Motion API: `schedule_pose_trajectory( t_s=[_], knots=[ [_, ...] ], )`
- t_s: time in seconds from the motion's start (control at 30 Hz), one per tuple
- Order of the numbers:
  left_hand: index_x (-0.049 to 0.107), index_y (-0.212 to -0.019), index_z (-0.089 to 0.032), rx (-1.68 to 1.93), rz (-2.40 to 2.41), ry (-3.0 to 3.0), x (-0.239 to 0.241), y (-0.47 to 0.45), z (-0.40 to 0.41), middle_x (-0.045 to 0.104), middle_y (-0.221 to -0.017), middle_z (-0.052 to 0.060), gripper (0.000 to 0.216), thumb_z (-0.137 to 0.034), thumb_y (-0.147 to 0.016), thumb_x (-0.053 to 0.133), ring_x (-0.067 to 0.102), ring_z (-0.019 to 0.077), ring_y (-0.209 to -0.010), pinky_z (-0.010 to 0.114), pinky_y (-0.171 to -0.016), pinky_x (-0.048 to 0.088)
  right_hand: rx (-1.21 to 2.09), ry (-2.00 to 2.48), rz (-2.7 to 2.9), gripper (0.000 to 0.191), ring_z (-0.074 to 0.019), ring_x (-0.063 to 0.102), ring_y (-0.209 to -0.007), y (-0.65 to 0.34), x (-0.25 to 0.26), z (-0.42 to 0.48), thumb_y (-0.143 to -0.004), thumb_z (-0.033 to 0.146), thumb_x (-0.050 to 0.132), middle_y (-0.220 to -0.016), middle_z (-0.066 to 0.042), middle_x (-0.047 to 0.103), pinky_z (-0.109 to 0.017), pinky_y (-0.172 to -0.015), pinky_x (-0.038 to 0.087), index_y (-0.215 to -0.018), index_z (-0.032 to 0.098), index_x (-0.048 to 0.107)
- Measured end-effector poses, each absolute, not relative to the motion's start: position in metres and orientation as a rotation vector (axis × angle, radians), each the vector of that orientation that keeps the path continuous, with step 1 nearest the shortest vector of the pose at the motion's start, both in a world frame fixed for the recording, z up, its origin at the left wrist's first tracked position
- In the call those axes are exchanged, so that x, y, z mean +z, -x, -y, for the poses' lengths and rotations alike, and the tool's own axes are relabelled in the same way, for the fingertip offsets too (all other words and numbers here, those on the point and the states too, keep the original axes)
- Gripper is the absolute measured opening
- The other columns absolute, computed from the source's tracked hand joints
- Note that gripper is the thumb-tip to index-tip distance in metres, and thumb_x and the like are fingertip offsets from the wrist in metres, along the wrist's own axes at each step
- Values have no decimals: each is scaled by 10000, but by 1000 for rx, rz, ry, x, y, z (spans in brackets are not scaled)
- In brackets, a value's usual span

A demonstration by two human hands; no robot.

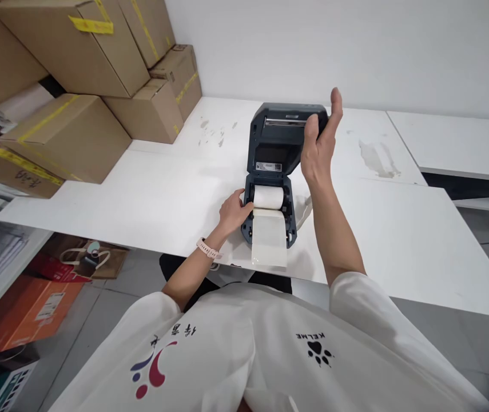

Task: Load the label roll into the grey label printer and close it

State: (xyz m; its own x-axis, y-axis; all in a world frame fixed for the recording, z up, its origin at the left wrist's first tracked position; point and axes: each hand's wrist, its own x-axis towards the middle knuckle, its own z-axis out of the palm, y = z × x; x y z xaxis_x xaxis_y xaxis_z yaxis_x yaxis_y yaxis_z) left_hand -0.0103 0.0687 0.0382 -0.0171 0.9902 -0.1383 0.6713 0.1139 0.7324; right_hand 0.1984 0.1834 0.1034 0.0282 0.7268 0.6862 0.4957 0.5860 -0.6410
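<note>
A dark grey label printer stands on the white table with its lid raised. Inside its base sits a white label roll, and a strip of labels runs forward over the printer's front edge. My left hand holds the left side of the base, thumb over the rim near the roll, other fingers partly hidden. My right hand is at the lid's upper right edge, thumb on the inner side and fingers stretched up beyond the edge, with the lid between them.
Cardboard boxes with yellow tape are stacked at the back left of the table. A white wall rises behind. An orange box stands on the floor at left. A pale cable or strap lies right of the printer.
</note>
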Motion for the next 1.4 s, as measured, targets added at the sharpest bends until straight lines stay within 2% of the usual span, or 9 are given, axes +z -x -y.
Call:
schedule_pose_trajectory(
  t_s=[0.2, 0.3, 0.4, 0.57, 0.7, 0.83, 0.93, 1.2, 1.4],
  knots=[
    [510, -1475, -169, 447, -1768, -1646, 44, 11, -86, 744, -1105, 122, 657, -309, -836, 572, 685, 313, -1003, 365, -751, 478, 79, 1083, 1612, 679, -288, 363, -1515, -199, 111, -172, -1023, 651, 409, -1652, -119, 359, -547, -1263, 306, -1584, 292, 278],
    [534, -1442, -166, 434, -1789, -1685, 42, 9, -87, 751, -1145, 127, 599, -277, -853, 520, 693, 325, -1043, 384, -796, 495, -26, 1087, 1761, 445, -311, 574, -1287, -196, 102, -135, -1066, 511, 380, -1327, -142, 641, -557, -1122, 441, -1382, 246, 549],
    [577, -1390, -175, 425, -1823, -1734, 39, 7, -86, 747, -1192, 135, 539, -263, -865, 492, 687, 350, -1103, 417, -860, 507, 221, 1238, 2226, 323, -314, 666, -1125, -187, 87, -114, -1010, 433, 512, -1156, -107, 731, -484, -943, 538, -1217, 233, 657],
    [574, -1407, -203, 468, -1840, -1683, 36, 6, -84, 751, -1191, 120, 550, -258, -865, 496, 689, 342, -1107, 422, -881, 516, 408, 1563, 2764, 756, -437, 595, -1289, -164, 67, -128, -841, 438, 728, -1412, -221, 635, -562, -1061, 451, -1498, 155, 481],
    [555, -1438, -202, 529, -1797, -1650, 34, 7, -83, 751, -1173, 112, 586, -262, -858, 499, 695, 320, -1068, 397, -852, 516, 590, 1504, 2773, 911, -406, 641, -1235, -171, 78, -137, -785, 502, 761, -1409, -193, 647, -530, -1035, 496, -1558, 175, 407],
    [524, -1477, -194, 529, -1785, -1637, 31, 8, -84, 754, -1076, 97, 631, -282, -853, 509, 696, 296, -1000, 372, -809, 508, 983, 1108, 2483, 947, -331, 614, -1298, -221, 108, -127, -729, 475, 821, -1513, -88, 581, -449, -1072, 513, -1561, 286, 411],
    [538, -1465, -196, 548, -1790, -1631, 29, 8, -85, 745, -1038, 87, 624, -289, -849, 504, 686, 286, -976, 367, -797, 496, 1042, 1006, 2151, 913, -307, 655, -1222, -263, 115, -128, -686, 438, 860, -1407, -62, 650, -413, -1014, 550, -1505, 301, 481],
    [567, -1434, -192, 589, -1766, -1595, 28, 8, -84, 720, -978, 80, 618, -269, -825, 503, 665, 279, -918, 363, -756, 481, 977, 1354, 1543, 841, -270, 680, -1054, -296, 47, -187, -518, 348, 817, -1161, -77, 709, -395, -920, 570, -1302, 197, 555],
    [559, -1444, -182, 607, -1750, -1570, 29, 9, -84, 718, -976, 83, 628, -262, -823, 510, 661, 271, -910, 359, -772, 488, 1036, 1517, 1586, 813, -230, 658, -916, -291, 17, -199, -569, 354, 827, -1069, -56, 704, -373, -779, 586, -1322, 198, 562]
  ],
)
